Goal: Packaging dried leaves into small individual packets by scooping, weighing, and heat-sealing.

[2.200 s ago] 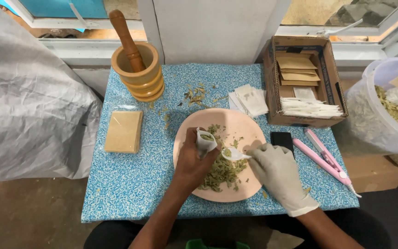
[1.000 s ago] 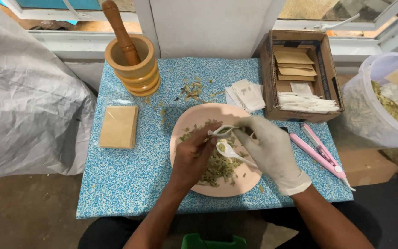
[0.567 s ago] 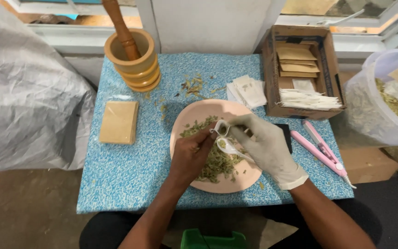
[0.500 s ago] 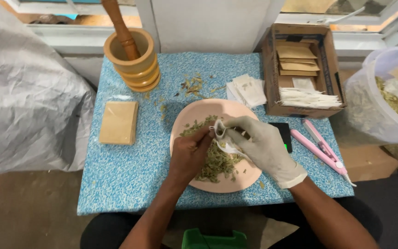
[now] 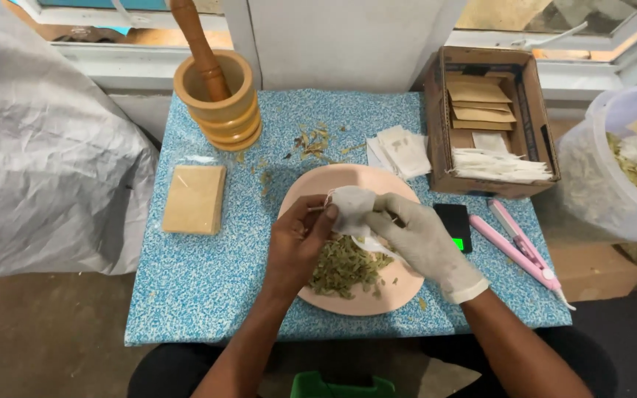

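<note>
Both hands, left (image 5: 296, 243) bare and right (image 5: 422, 239) gloved, pinch a small white bag (image 5: 352, 210) over the plate (image 5: 407, 276); light, limp, likely tearable, best held at its rim.

Bare blue tabletop (image 5: 208, 287) lies open at lower left of centre, between the tan packet (image 5: 194, 199) and the pink plate (image 5: 377, 291). At upper left the wooden mortar (image 5: 223, 103) with its pestle (image 5: 199, 48) blocks the way. The cardboard box (image 5: 492, 121), small scale (image 5: 455, 225) and pink sealer (image 5: 521, 250) crowd the right side.
</note>
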